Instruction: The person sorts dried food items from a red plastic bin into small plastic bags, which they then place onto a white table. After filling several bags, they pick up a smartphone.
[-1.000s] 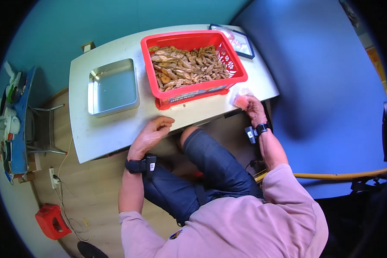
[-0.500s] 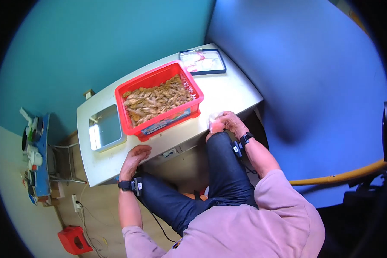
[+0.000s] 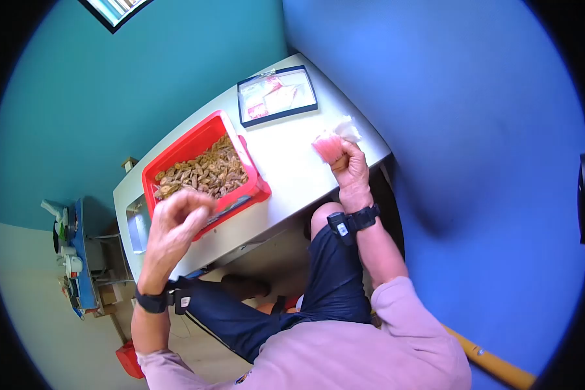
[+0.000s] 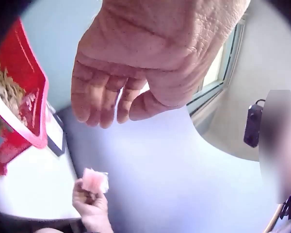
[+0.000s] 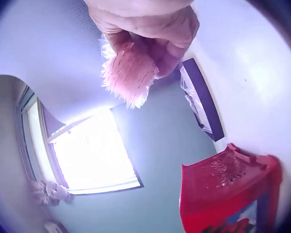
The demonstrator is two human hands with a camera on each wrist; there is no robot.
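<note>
My right hand point(image 3: 352, 170) pinches a pink and clear plastic bag point(image 3: 329, 147), held up over the table's right part. In the right wrist view the pink bag point(image 5: 129, 73) hangs from the fingers and thumb. My left hand point(image 3: 169, 231) is raised in front of the red basket point(image 3: 259, 188), which holds brown dried pieces point(image 3: 205, 170). Seen in the left wrist view, the left hand point(image 4: 140, 63) holds nothing, its fingers loosely bent. A dark-framed tray point(image 3: 243, 117) with pink and clear bags in it lies behind the right hand.
A metal tray point(image 3: 136, 235) stands left of the basket, partly hidden by the left hand and forearm. The white table point(image 3: 289, 156) borders a blue surface point(image 3: 448, 130) at its right. A side table point(image 3: 88, 260) with various items stands far left.
My left hand has risen from the table's front edge to before the basket. The right hand has lifted the pink bag higher. The head view has turned, showing the dark-framed tray fully.
</note>
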